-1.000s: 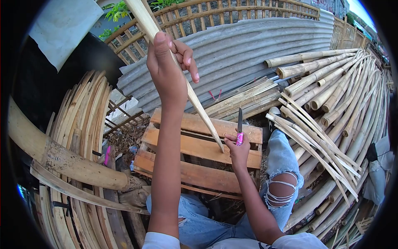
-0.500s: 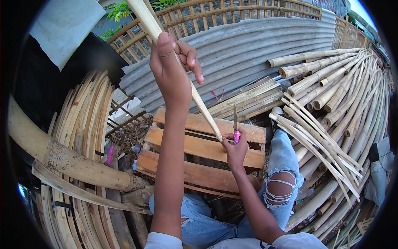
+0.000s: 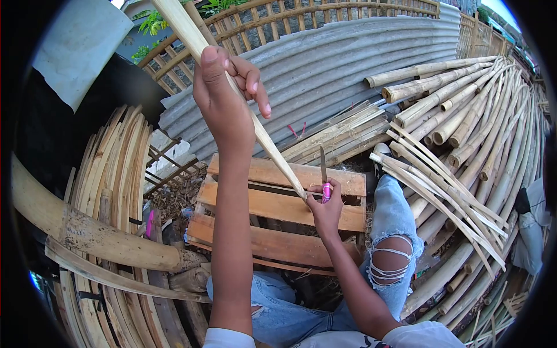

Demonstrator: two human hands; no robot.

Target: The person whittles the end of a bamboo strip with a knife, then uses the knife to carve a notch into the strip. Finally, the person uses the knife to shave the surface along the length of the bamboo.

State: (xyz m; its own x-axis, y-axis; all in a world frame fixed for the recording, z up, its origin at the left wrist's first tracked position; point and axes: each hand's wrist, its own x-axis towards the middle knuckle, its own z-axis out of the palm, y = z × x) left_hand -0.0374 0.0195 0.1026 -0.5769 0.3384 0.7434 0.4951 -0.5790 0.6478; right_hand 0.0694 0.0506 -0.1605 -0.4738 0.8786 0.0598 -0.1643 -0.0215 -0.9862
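Observation:
A long pale bamboo strip (image 3: 271, 145) slants from the top left down to the wooden slatted crate top. My left hand (image 3: 223, 98) is closed around its upper part, thumb lying along it, some fingers curled loosely. At the strip's lower end, my right hand (image 3: 326, 216) pinches or touches the tip with thumb and finger. That same hand grips a knife (image 3: 324, 165) by its pink-and-white handle, blade pointing up and away from me. Just beneath are the orange-brown slats of the wooden crate (image 3: 272, 204).
Bamboo poles (image 3: 464, 127) are piled on the right, with loose split strips (image 3: 447, 197) across them. Stacked slats (image 3: 110, 168) and a thick bamboo pole (image 3: 98, 232) lie on the left. Corrugated sheeting (image 3: 348, 55) stands behind. My jeans-clad leg (image 3: 394, 214) is beside the crate.
The whole view has shifted slightly, so most things appear a little further left. Both hands keep the same hold on the bamboo strip and knife.

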